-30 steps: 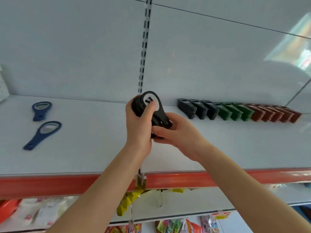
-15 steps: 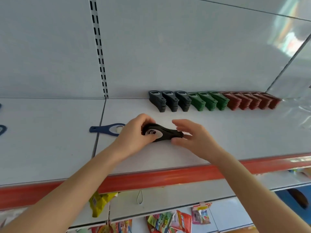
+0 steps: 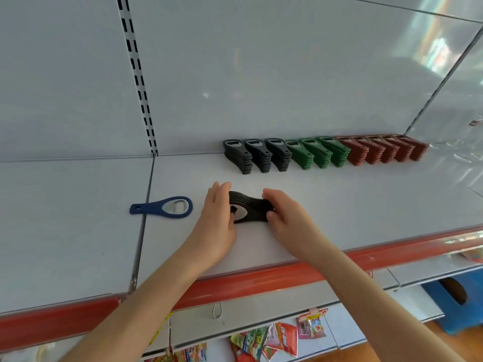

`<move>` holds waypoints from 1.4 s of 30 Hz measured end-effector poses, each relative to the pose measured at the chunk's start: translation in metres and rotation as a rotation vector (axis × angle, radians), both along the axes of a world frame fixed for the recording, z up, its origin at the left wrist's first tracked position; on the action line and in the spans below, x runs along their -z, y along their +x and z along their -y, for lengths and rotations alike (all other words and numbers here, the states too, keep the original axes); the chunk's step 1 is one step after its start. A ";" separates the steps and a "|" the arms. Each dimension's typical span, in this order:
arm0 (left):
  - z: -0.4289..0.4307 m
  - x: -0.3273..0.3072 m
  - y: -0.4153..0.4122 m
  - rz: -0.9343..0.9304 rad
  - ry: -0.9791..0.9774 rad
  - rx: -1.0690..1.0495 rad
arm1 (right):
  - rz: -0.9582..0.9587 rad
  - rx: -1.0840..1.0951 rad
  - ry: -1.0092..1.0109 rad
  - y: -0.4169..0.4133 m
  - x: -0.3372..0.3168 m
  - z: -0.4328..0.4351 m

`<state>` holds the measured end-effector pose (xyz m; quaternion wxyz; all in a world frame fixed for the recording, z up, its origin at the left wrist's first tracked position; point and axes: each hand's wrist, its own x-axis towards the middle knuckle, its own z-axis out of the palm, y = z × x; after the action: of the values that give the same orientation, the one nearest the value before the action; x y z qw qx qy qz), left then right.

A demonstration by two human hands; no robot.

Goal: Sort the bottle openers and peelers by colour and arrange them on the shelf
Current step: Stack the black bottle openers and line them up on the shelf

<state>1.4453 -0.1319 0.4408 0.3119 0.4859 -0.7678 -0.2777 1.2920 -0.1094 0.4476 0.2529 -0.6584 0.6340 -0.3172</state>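
Note:
A stack of black bottle openers (image 3: 251,210) lies flat on the white shelf (image 3: 352,205), round ends to the left. My left hand (image 3: 217,218) presses its straight fingers against the stack's round end. My right hand (image 3: 285,215) curls fingers and thumb round the handle end. A single blue bottle opener (image 3: 164,208) lies flat just left of my left hand. Along the back wall stand rows of stacked openers: black (image 3: 257,155), then green (image 3: 313,154), then red-brown (image 3: 381,150).
The shelf's front edge carries a red strip (image 3: 261,278). A slotted upright (image 3: 138,82) runs up the back wall above a seam between shelf boards. Snack packets (image 3: 282,338) hang below, and a blue stool (image 3: 454,299) stands at the lower right.
The black stack came down from in front of me onto the shelf. My left hand's grip has loosened to straight fingers and my right hand has closed on the handle end.

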 end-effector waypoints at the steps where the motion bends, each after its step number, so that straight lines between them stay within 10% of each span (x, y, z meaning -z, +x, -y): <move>1: 0.000 0.000 0.000 0.014 0.006 0.001 | 0.011 0.006 0.010 -0.001 0.001 0.000; 12: 0.004 -0.002 0.010 0.249 -0.093 0.033 | -0.084 -0.013 0.011 -0.013 -0.005 -0.001; 25: 0.039 -0.035 0.026 -0.017 0.137 -0.073 | -0.081 -0.039 0.041 -0.017 -0.028 0.022; 42: 0.027 -0.033 0.029 0.328 -0.080 -0.039 | -0.232 -0.118 0.054 -0.019 -0.028 0.027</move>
<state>1.4746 -0.1592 0.4738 0.2069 0.5265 -0.8094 -0.1576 1.2728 -0.1365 0.4751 0.2138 -0.7198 0.6275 -0.2063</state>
